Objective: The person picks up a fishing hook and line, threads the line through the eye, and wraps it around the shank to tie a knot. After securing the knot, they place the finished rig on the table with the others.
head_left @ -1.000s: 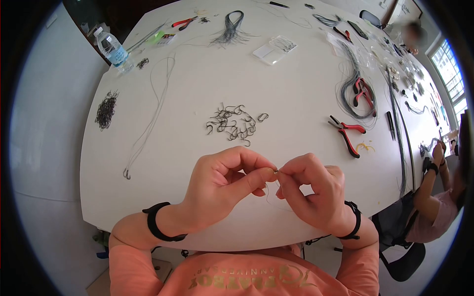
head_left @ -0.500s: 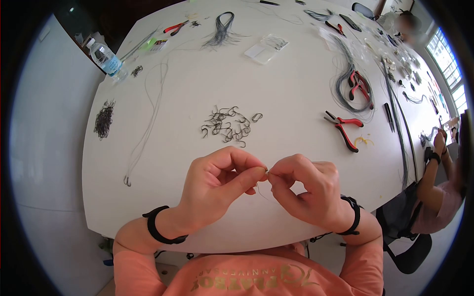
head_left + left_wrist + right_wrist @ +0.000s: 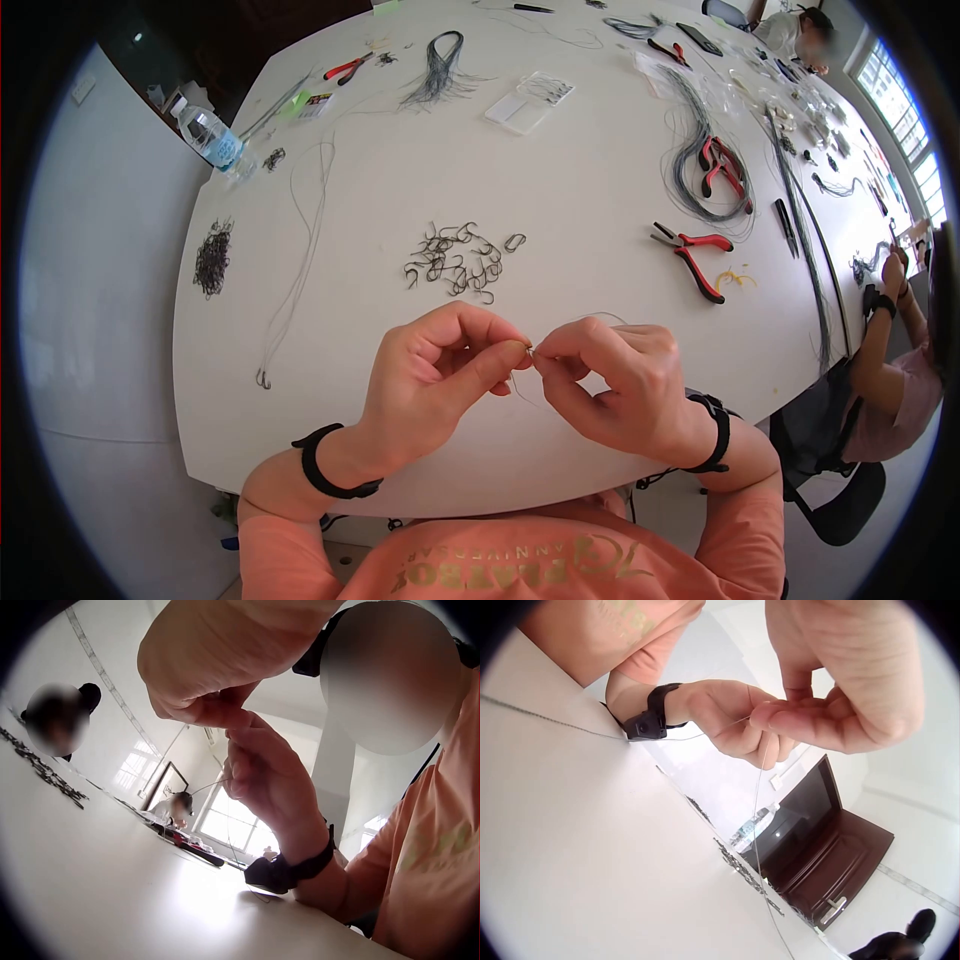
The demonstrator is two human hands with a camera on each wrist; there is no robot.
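Observation:
In the head view, my left hand (image 3: 430,375) and right hand (image 3: 620,385) meet fingertip to fingertip above the table's near side. The left thumb and forefinger pinch a small metal piece (image 3: 530,351), mostly hidden by the fingers; I cannot tell whether it is a fishhook. With thumb and forefinger my right hand pinches thin fishing line (image 3: 756,817), which trails from the fingertips in the right wrist view. A loose pile of fishhooks (image 3: 490,268) lies just beyond the hands. Farther left is a denser pile of dark hooks (image 3: 212,260).
Hooks tied to line (image 3: 263,380) lie at the left. Red-handled pliers (image 3: 712,242) rest to the right, with a coil of line (image 3: 684,180) behind them. Farther back are a clear plastic case (image 3: 515,112) and a water bottle (image 3: 215,140). Another person (image 3: 905,400) sits at right.
The head view has shifted, so the table's things and both hands sit farther left in it. The fingertips stay together. A curve of line now shows above the right hand.

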